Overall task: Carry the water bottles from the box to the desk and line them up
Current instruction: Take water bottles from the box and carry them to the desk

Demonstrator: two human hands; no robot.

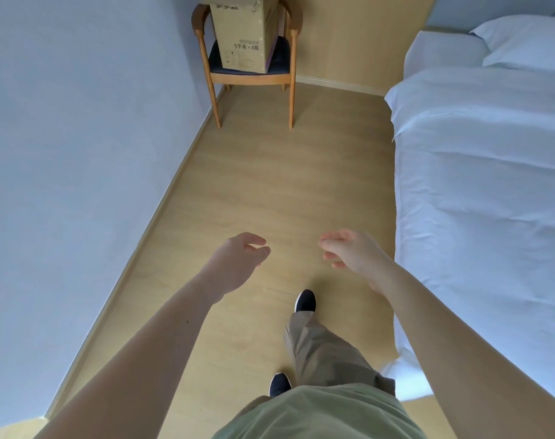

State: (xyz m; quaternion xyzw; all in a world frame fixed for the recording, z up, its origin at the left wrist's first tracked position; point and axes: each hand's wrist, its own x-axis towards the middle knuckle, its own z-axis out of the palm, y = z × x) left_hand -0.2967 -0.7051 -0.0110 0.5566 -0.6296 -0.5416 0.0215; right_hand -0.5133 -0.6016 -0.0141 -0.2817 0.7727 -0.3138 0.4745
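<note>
Left hand [238,261] and right hand [349,251] — apart, loosely curled, holding nothing — reaching toward the cardboard box [244,33] sitting on the wooden armchair [254,78].

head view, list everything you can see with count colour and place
cardboard box: one, tan, standing on the chair seat, top cut off by the frame
chair: one, wooden with dark seat, far end of the floor against the wall
bed: one, white sheet, along the right side
pillow: one, white, head of the bed
floor: light wood
wall: pale, left side
water bottles, desk: none in view
shoes: two, dark
left hand: empty, fingers loosely curled
right hand: empty, fingers loosely curled
</note>
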